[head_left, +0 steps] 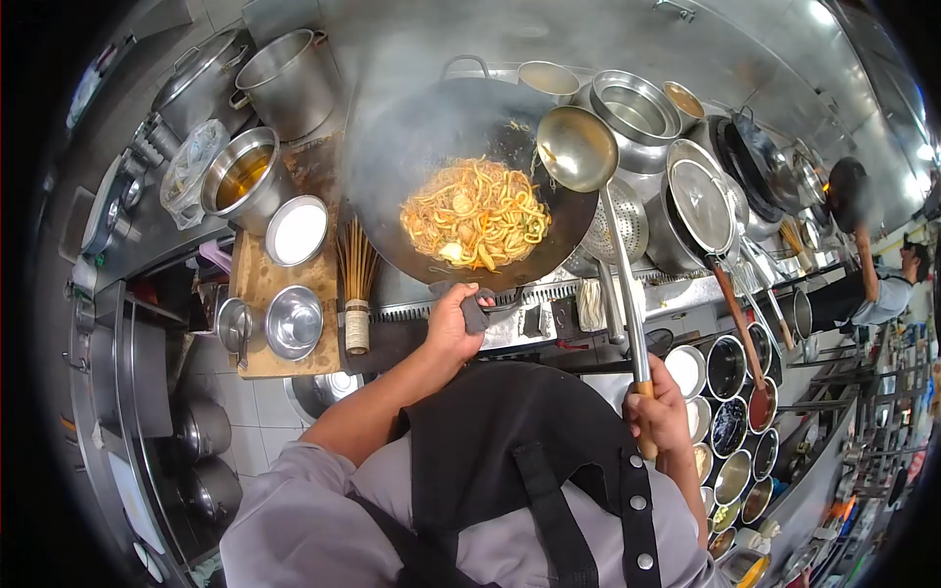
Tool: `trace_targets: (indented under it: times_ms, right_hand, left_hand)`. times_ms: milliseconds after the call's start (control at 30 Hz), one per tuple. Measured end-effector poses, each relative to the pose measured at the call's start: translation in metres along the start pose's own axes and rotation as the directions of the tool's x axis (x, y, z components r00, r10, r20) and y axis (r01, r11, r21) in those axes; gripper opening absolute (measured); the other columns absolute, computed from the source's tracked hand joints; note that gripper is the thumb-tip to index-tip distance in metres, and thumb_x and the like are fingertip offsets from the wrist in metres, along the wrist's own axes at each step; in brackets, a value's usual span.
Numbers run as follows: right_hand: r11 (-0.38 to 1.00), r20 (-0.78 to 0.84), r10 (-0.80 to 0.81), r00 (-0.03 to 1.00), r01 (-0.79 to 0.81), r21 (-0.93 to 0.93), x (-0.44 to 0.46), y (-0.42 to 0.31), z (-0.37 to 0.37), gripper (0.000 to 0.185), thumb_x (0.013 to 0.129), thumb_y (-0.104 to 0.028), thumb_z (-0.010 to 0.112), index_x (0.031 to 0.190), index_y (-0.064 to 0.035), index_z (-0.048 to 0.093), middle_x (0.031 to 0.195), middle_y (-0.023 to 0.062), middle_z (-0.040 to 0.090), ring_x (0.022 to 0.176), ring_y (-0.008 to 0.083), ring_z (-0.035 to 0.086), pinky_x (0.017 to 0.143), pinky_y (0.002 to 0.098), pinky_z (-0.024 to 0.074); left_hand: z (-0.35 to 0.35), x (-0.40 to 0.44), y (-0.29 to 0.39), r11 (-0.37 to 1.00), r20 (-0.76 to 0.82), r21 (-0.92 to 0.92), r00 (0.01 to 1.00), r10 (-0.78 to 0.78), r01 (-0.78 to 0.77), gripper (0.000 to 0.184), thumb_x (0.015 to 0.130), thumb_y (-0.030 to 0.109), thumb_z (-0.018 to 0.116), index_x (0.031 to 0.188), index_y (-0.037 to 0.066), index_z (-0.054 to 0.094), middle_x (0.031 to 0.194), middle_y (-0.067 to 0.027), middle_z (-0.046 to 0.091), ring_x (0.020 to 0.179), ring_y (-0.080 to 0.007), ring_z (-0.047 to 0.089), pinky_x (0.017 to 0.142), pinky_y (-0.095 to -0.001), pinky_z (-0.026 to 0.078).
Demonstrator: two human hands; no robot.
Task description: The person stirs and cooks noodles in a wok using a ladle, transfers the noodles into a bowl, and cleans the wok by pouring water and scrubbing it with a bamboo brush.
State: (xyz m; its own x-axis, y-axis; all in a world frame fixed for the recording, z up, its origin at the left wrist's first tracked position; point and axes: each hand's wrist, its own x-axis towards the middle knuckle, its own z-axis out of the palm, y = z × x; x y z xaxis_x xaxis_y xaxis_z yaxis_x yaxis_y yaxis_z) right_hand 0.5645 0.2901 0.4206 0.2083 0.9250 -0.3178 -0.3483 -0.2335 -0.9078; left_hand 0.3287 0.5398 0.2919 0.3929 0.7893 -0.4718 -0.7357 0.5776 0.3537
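Note:
In the head view, a large dark wok (392, 176) sits on the range with steam rising from it. Thick fried noodles (475, 216) with mixed pieces lie in its middle. My left hand (454, 321) is closed round the wok's near handle, with a dark folded cloth (475, 314) between. By its wooden grip, my right hand (659, 404) holds a long-handled metal ladle (578, 147). The ladle's bowl hangs over the wok's right side, apart from the noodles, and its shaft runs down to my hand.
Left of the wok are a bamboo brush (357, 294), a bowl of white powder (297, 231) and a pot of amber liquid (238, 176). To the right stand strainers (702, 196) and several ingredient containers (726, 367). Another person (887, 294) works at far right, one hand raised to a pan.

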Motion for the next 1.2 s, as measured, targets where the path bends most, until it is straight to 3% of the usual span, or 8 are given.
trace_targets:
  times_ms: [67,400,467,700,833,967,1067,1200]
  right_hand:
    - [0.989,-0.074,-0.045,0.996,0.034,-0.141,-0.002,0.011,-0.002,0.074,0.083,0.006,0.062,0.152,-0.0074,0.037,0.074,0.0029,0.057,0.055,0.011,0.053,0.047,0.0252,0.0471]
    - [0.986,-0.01,0.063,0.998,-0.064,-0.156,-0.006,-0.017,0.002,0.072,0.084,0.006,0.062,0.152,-0.0056,0.039,0.075,0.0035,0.059,0.056,0.0101,0.055,0.047,0.0254,0.0463]
    - [0.884,-0.088,-0.017,0.996,-0.026,-0.467,0.008,-0.031,0.005,0.071,0.086,0.005,0.062,0.152,-0.0053,0.039,0.075,0.002,0.058,0.056,0.0089,0.053,0.047,0.0249,0.0456]
    - [0.891,-0.09,-0.062,0.994,0.015,-0.454,0.044,-0.066,0.025,0.068,0.088,0.005,0.061,0.151,-0.0071,0.042,0.077,0.0018,0.057,0.057,0.0085,0.054,0.049,0.0246,0.0476]
    - [0.854,0.014,0.044,0.999,-0.03,-0.52,0.022,-0.075,-0.011,0.069,0.086,0.005,0.063,0.151,-0.0051,0.044,0.08,0.0006,0.06,0.057,0.0072,0.054,0.05,0.0227,0.047]
    - [0.713,0.024,0.161,0.987,-0.1,-0.694,0.028,-0.11,-0.014,0.073,0.082,0.0,0.068,0.151,-0.0092,0.047,0.078,0.0031,0.063,0.059,0.0097,0.057,0.054,0.026,0.0487]
    - [0.257,0.119,0.009,0.993,0.112,-0.96,0.065,-0.109,0.0,0.07,0.082,-0.008,0.07,0.149,-0.0122,0.049,0.076,0.0135,0.063,0.066,0.0185,0.065,0.066,0.0372,0.0531]
    - [0.247,0.189,-0.184,0.965,0.231,-0.941,0.098,-0.065,-0.004,0.067,0.083,-0.006,0.069,0.147,-0.0108,0.05,0.076,0.0106,0.063,0.07,0.0152,0.064,0.065,0.0342,0.0526]
  left_hand:
    - [-0.001,0.0,-0.001,1.0,-0.003,0.018,1.0,-0.001,0.001,0.012,0.087,0.008,0.066,0.093,0.009,0.055,0.083,-0.0102,0.061,0.073,-0.0194,0.06,0.075,-0.0373,0.053]
    - [0.025,-0.005,0.016,1.0,0.01,0.029,1.0,0.0,-0.001,0.008,0.089,0.01,0.063,0.088,0.007,0.055,0.079,-0.0087,0.061,0.077,-0.0217,0.062,0.078,-0.0402,0.052]
    - [0.036,-0.001,0.026,1.0,-0.015,0.031,1.0,0.002,-0.001,0.008,0.09,0.011,0.061,0.088,0.007,0.055,0.077,-0.008,0.06,0.08,-0.0217,0.062,0.081,-0.0423,0.052]
    - [0.053,0.043,0.049,0.997,0.011,-0.074,0.999,-0.033,0.034,0.01,0.087,0.002,0.061,0.091,0.006,0.053,0.08,-0.0086,0.058,0.074,-0.0207,0.06,0.077,-0.04,0.055]
    - [0.048,-0.036,0.027,0.992,-0.093,-0.083,0.99,-0.103,0.095,0.012,0.087,-0.001,0.061,0.094,0.006,0.053,0.085,-0.0092,0.057,0.072,-0.0208,0.058,0.075,-0.0415,0.056]
    - [0.071,0.002,0.037,0.997,-0.09,-0.072,0.995,-0.035,0.028,0.014,0.088,0.004,0.065,0.095,0.006,0.053,0.087,-0.008,0.057,0.073,-0.0196,0.06,0.073,-0.0412,0.057]
    - [0.056,0.043,0.033,0.999,-0.023,-0.051,1.0,-0.014,0.012,0.015,0.089,0.005,0.066,0.094,0.005,0.052,0.085,-0.0081,0.057,0.073,-0.0194,0.06,0.072,-0.041,0.057]
    - [0.002,0.007,0.006,0.994,-0.02,0.112,1.0,-0.003,0.005,0.012,0.089,0.001,0.062,0.095,0.005,0.053,0.091,-0.0107,0.057,0.071,-0.0196,0.058,0.071,-0.0348,0.055]
